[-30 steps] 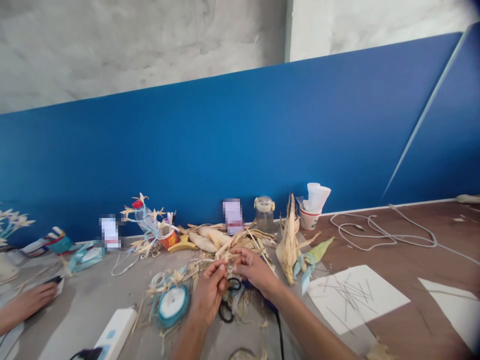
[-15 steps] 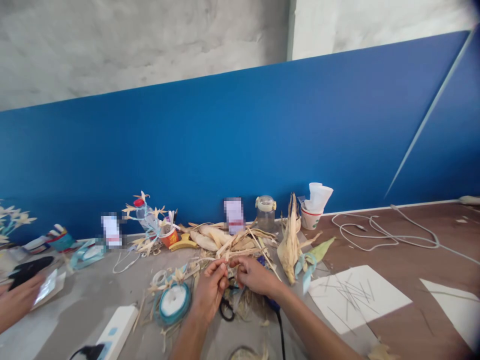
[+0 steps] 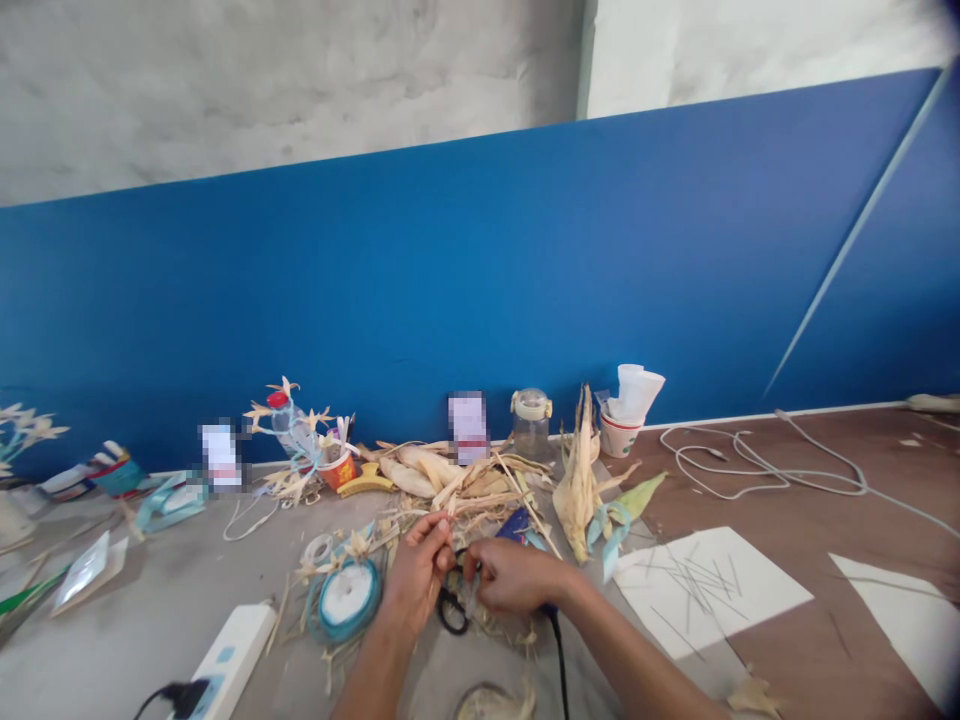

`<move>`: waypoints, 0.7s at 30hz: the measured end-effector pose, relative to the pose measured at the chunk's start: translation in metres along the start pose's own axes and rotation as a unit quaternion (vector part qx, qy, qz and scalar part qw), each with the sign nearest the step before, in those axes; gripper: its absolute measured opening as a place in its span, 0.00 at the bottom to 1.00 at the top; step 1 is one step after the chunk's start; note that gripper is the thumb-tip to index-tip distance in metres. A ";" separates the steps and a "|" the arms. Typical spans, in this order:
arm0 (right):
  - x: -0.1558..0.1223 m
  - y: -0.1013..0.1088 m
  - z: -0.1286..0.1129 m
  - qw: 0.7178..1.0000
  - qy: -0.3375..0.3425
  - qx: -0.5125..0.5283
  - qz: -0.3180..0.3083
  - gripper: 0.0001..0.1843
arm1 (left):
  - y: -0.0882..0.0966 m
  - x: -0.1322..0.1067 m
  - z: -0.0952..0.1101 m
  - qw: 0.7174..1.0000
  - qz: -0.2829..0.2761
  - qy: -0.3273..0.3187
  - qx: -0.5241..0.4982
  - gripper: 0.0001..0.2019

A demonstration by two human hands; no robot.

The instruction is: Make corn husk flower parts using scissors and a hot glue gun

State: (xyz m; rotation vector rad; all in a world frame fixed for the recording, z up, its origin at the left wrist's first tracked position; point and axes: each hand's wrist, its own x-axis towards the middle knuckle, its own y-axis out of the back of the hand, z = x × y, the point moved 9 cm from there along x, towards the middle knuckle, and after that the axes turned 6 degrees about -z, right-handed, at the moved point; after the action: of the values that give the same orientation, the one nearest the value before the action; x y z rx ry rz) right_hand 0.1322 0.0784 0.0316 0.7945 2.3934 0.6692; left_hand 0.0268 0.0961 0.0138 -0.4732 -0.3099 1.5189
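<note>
My left hand (image 3: 421, 565) is closed in a pinch, thumb against forefinger, on what looks like a thin strip of pale corn husk (image 3: 451, 517). Its tip barely shows above the fingers. To the right, my right hand (image 3: 517, 575) is held low with its fingers curled, and what they grip, if anything, is hidden. Black-handled scissors (image 3: 453, 612) lie just below and between the hands, partly covered. Dried corn husks (image 3: 420, 472) are heaped behind both hands. Left of my left wrist sits a blue ribbon spool (image 3: 349, 598) with husk flowers (image 3: 358, 545) beside it.
A power strip (image 3: 234, 660) lies front left. Along the blue partition (image 3: 480, 270) stand a clear jar (image 3: 531, 425), an orange cup (image 3: 339, 470) and a paper cup (image 3: 621, 435). Thin wires lie on white paper (image 3: 712, 590); a white cable (image 3: 765, 475) coils behind. A black cord (image 3: 561, 660) runs frontward.
My right hand has dropped away from my left fingertips, down towards the scissors. My left hand has stayed almost still. Another person's hand at the far left has gone out of view.
</note>
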 end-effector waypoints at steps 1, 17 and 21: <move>0.001 -0.003 0.001 1.000 -0.006 -0.009 -0.015 0.21 | 0.000 0.000 0.001 1.000 0.002 -0.001 0.001 0.20; 0.006 -0.041 -0.003 0.989 -0.008 -0.043 -0.143 0.14 | -0.003 -0.001 0.000 1.000 -0.006 0.004 -0.006 0.17; 0.007 -0.045 -0.008 0.988 0.022 0.025 -0.152 0.13 | -0.004 -0.003 0.001 1.000 0.002 0.006 -0.004 0.19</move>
State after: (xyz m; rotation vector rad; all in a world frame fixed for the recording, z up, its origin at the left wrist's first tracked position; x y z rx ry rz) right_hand 0.1053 0.0489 0.0086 0.4217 2.5074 0.5088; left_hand 0.0293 0.0937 0.0166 -0.4897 -0.3059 1.5180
